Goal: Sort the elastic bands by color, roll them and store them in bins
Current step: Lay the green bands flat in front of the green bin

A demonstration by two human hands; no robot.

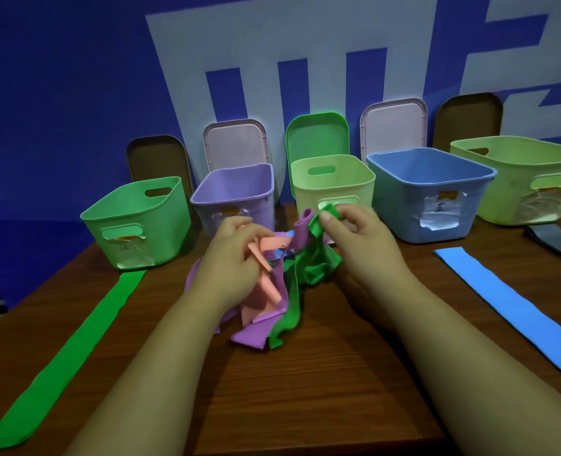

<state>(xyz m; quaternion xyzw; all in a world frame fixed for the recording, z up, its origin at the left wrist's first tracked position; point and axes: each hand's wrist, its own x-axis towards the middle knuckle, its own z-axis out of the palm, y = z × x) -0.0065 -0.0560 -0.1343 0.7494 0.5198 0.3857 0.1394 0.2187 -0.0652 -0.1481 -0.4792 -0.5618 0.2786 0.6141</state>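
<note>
A tangled heap of pink, purple, green and blue elastic bands (272, 291) is lying at the middle of the dark brown wood-grain surface (305, 390), and everything else is sitting around it. The left hand (236, 258) is pressing into the heap with its fingers closing on a curled pink band (266, 251), though the fingertips are buried in fabric and the grip is hard to make out. The right hand (354, 232) is pinching the raised end of a green band (321, 222) between thumb and forefinger, above the heap. Behind the heap five plastic bins are standing in a row: a green bin (137, 222), a purple bin (236, 195), a pale yellow-green bin (333, 182), a blue bin (430, 192) and a large pale green bin (529, 179), cut off by the frame edge. Their paper labels are too blurred to read. Left of the heap a flat green strip (65, 357) is lying; right of it a flat blue strip (509, 311) is running out of frame. Lids are leaning against a blue-and-white wall (75, 77) behind the bins.
</note>
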